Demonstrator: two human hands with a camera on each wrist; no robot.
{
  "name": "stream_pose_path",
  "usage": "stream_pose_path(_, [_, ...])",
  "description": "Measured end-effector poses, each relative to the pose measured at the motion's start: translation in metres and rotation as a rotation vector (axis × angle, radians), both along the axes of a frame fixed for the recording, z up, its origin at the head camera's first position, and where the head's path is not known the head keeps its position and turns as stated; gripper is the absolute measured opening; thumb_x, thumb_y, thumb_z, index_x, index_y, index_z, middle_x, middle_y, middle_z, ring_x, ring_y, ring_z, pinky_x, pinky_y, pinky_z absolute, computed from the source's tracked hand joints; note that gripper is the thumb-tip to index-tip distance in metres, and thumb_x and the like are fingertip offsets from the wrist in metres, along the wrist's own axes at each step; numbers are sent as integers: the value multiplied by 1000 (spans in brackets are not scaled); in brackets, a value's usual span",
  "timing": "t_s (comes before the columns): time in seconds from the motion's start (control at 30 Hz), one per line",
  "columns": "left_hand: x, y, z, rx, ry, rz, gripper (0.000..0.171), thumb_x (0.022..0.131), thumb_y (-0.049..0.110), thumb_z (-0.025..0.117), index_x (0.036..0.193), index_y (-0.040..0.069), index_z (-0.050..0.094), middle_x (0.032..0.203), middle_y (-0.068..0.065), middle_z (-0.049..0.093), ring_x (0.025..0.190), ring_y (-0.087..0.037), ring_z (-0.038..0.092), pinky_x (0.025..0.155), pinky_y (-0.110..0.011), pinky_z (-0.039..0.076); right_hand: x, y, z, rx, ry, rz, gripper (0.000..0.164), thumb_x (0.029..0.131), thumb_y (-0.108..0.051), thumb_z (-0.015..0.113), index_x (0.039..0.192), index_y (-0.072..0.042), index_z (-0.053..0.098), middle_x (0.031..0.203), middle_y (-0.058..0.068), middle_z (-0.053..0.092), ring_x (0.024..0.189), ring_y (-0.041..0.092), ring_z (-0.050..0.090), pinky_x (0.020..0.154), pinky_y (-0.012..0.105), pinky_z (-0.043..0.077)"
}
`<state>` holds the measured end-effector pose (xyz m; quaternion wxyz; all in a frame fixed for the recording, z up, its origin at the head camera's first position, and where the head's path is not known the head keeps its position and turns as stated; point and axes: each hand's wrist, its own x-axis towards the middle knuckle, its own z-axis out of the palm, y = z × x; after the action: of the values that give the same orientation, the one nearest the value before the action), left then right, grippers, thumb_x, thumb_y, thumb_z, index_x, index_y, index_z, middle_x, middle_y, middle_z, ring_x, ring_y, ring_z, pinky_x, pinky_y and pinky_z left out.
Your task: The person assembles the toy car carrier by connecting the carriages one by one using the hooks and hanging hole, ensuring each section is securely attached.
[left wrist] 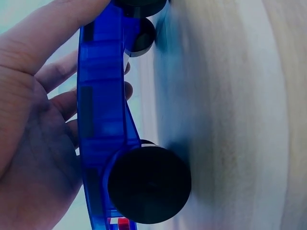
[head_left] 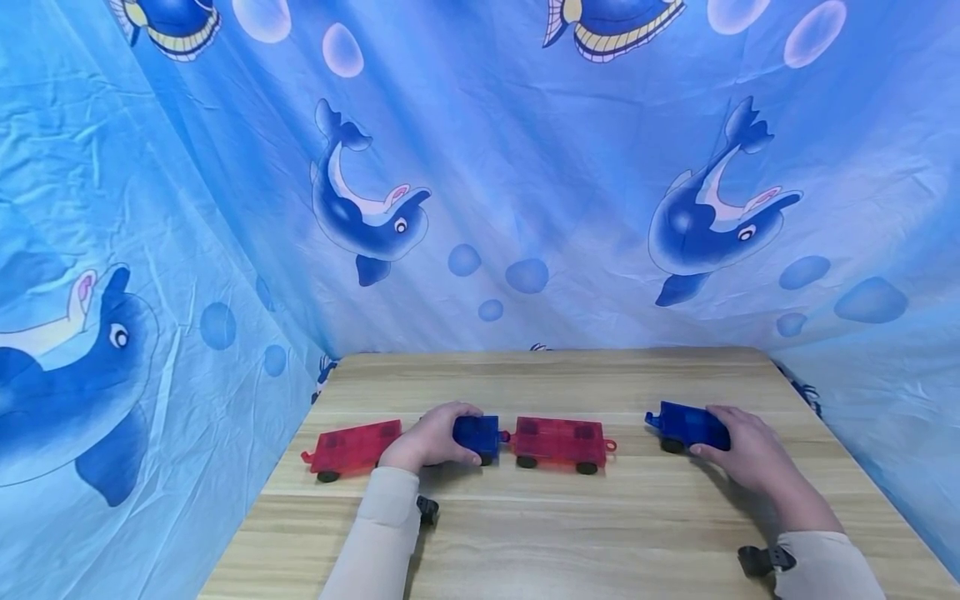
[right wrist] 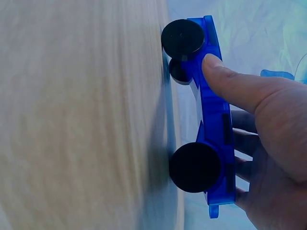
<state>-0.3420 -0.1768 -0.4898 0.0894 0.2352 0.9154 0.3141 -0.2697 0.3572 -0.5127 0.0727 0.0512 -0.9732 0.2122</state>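
Observation:
My left hand [head_left: 427, 440] grips a see-through blue toy train car [head_left: 476, 435] from above, thumb on the near side. In the left wrist view, black wheels [left wrist: 149, 184] show under that blue car. A red toy train car [head_left: 559, 442] meets its right end at the couplings and has a ring at its own right end. Another red car [head_left: 356, 448] stands to the left; my hand hides where it meets the blue one. At the right, my right hand [head_left: 750, 450] holds a second blue car [head_left: 692, 425] by its right part, its hook pointing left, apart from the red ring.
The cars are on a wood-grain table [head_left: 540, 533]. Behind and beside it hangs a blue cloth [head_left: 480, 167] printed with dolphins and bubbles. Black wrist devices [head_left: 759, 561] are strapped at both sleeves.

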Motion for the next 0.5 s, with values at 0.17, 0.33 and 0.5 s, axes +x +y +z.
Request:
stream_pose_path(0.17, [1,2,2,-2,6,3,81,75,38,97,144,15,61,143,-6,60,126,-33,58,100,-52,53,2,0,0,-5,-3,-2,88,90,-45,82,150,8,46,147,40,43,131,66,36,104,80,27])
stream_pose_path(0.33, [3,4,3,-7,24,22,84,80,44,93,150,16,57,148,-7,57,132,-32,55,102,-52,52,3,0,0,7,-7,-1,88,89,-47,82,151,6,48,146,40,44,130,66,38,103,80,28])
stream_pose_path(0.5, [6,12,6,8,72,26,78,86,45,87,152,19,55,149,-4,55,137,-30,52,106,-53,49,2,-2,0,16,-10,2,88,88,-46,83,151,5,48,145,39,45,130,65,40,102,80,30])
